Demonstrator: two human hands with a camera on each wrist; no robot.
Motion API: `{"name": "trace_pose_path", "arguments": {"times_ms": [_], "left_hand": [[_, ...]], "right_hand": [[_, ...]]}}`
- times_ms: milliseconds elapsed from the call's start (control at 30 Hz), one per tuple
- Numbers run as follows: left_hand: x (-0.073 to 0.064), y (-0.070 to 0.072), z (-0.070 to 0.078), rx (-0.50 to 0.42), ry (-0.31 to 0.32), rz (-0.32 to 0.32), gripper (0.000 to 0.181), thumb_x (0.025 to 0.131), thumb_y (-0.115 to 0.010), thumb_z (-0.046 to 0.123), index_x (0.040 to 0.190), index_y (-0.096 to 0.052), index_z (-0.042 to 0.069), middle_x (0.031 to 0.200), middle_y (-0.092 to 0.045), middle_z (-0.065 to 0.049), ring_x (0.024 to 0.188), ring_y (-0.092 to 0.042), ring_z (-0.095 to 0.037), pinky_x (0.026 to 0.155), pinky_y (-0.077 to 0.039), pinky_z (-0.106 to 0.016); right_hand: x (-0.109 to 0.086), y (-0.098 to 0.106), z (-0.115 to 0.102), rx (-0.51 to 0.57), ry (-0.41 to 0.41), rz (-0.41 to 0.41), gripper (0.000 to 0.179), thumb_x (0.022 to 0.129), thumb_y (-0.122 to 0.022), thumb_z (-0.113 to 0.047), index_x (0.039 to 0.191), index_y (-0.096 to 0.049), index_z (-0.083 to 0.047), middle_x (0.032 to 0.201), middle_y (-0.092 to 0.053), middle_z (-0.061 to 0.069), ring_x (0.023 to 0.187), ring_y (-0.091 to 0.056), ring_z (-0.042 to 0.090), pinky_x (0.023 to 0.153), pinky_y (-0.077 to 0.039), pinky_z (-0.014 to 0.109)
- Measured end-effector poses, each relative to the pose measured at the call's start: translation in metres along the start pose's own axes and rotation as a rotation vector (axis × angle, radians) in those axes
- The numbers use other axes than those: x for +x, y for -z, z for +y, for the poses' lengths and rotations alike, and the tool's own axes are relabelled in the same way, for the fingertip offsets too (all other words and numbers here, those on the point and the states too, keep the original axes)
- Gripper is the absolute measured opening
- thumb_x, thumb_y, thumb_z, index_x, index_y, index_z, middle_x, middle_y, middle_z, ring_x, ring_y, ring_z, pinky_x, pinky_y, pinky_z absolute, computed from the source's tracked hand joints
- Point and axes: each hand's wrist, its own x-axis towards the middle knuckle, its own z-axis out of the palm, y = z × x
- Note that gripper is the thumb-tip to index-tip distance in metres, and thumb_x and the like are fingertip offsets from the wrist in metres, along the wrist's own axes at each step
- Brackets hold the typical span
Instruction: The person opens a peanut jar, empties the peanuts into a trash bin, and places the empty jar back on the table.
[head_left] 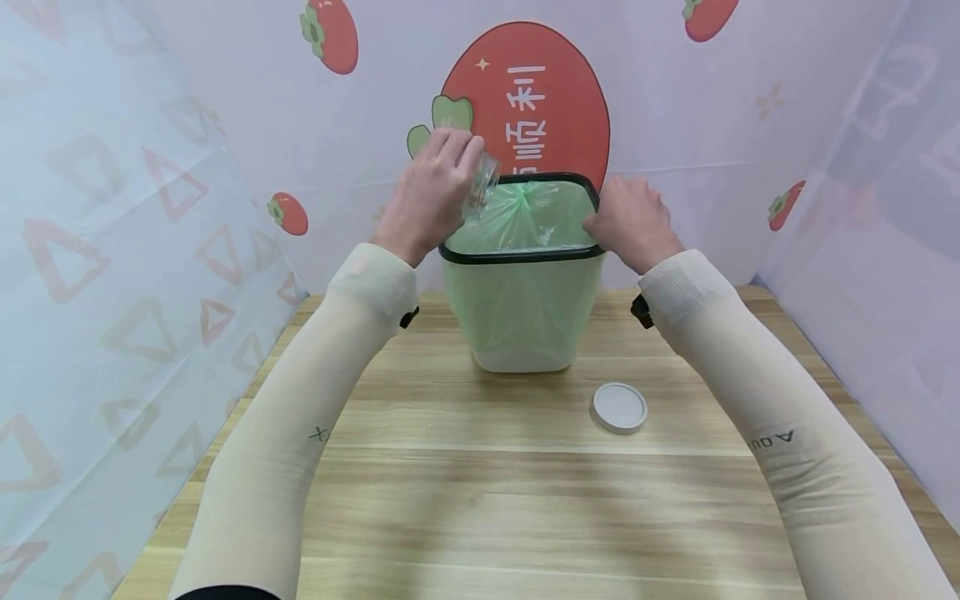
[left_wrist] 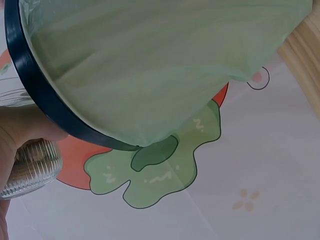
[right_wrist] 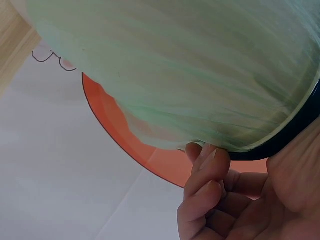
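A white bin [head_left: 517,354] with a black rim stands on the wooden table, lined with a thin green bag [head_left: 525,208] that drapes down its outside. At the bin's left rim my left hand [head_left: 438,187] grips a clear glass jar [head_left: 483,185], which is tilted toward the opening. Brownish contents show through the ribbed glass jar [left_wrist: 40,165] in the left wrist view. On the right side, my right hand [head_left: 633,221] holds the bin's rim, its curled fingers [right_wrist: 207,170] at the bag's edge outside.
A round, pale lid [head_left: 619,407] lies flat on the table [head_left: 450,500], right of the bin's base. Printed fabric walls [head_left: 210,100] enclose the table at the back and both sides.
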Motion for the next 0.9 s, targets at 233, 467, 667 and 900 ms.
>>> {"name": "trace_pose_path", "arguments": {"times_ms": [233,467,667,900], "left_hand": [[-0.0001,-0.0003,-0.0003,0.013,-0.01,-0.004,0.037,0.101,-0.058,-0.001,0.137,-0.054,-0.006,0.136,-0.061,-0.023,0.134,-0.054,-0.037,0.12,-0.048,-0.042],[-0.0008,-0.0005,-0.0003,0.014,-0.013,-0.002,0.036,0.101,-0.055,-0.003,0.137,-0.054,-0.006,0.136,-0.061,-0.023,0.135,-0.054,-0.037,0.12,-0.048,-0.042],[-0.0004,-0.001,-0.0007,0.023,-0.028,0.011,0.034,0.103,-0.052,-0.003,0.136,-0.054,-0.006,0.135,-0.062,-0.023,0.133,-0.055,-0.037,0.12,-0.048,-0.041],[-0.0008,-0.002,-0.0022,0.073,-0.053,0.024,0.031,0.105,-0.05,-0.001,0.135,-0.055,-0.006,0.133,-0.063,-0.022,0.131,-0.057,-0.036,0.119,-0.048,-0.041]], "right_hand": [[0.0012,-0.0005,0.0005,-0.011,-0.001,0.002,0.016,0.096,-0.055,-0.013,0.096,-0.062,0.001,0.089,-0.059,0.016,0.07,-0.061,0.03,0.053,-0.05,0.034],[0.0013,-0.0008,0.0016,-0.018,0.011,0.009,0.016,0.095,-0.054,-0.014,0.094,-0.062,0.0,0.087,-0.058,0.015,0.071,-0.06,0.03,0.053,-0.05,0.035],[0.0009,-0.0004,0.0021,-0.016,0.008,0.007,0.016,0.096,-0.054,-0.014,0.094,-0.062,0.001,0.087,-0.058,0.015,0.071,-0.06,0.03,0.053,-0.049,0.035],[0.0001,0.0,0.0008,-0.016,0.009,0.007,0.016,0.095,-0.055,-0.014,0.095,-0.061,0.0,0.088,-0.059,0.015,0.072,-0.06,0.03,0.054,-0.05,0.035]]}}
